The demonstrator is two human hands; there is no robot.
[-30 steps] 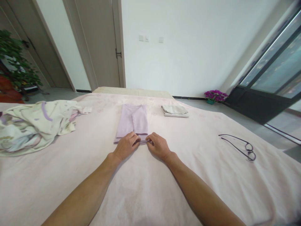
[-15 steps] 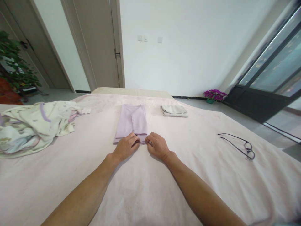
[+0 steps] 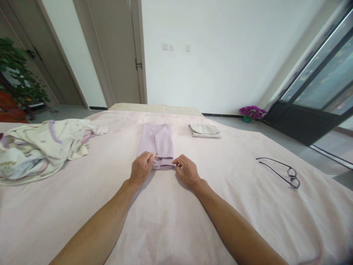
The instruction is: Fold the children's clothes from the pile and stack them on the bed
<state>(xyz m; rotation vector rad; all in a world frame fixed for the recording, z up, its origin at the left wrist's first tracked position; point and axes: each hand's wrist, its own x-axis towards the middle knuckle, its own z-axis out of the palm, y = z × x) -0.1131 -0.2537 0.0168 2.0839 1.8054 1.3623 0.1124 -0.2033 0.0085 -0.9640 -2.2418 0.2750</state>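
Note:
A lilac top lies folded in a narrow rectangle on the bed, its layered edge towards me. My left hand covers the near left corner, thumb and fingers closed on the fabric there. At the near right corner, my right hand has its thumb and index finger pinched at the edge. The fabric under my left fingers is hidden.
A pale pink sheet covers the bed. Crumpled cream and white clothes lie at the left. A folded beige cloth sits beyond the top, to its right. Black-framed glasses rest on the right side.
My left hand has slid left along the near edge to the corner of the top. My right hand has shifted slightly right to the other corner.

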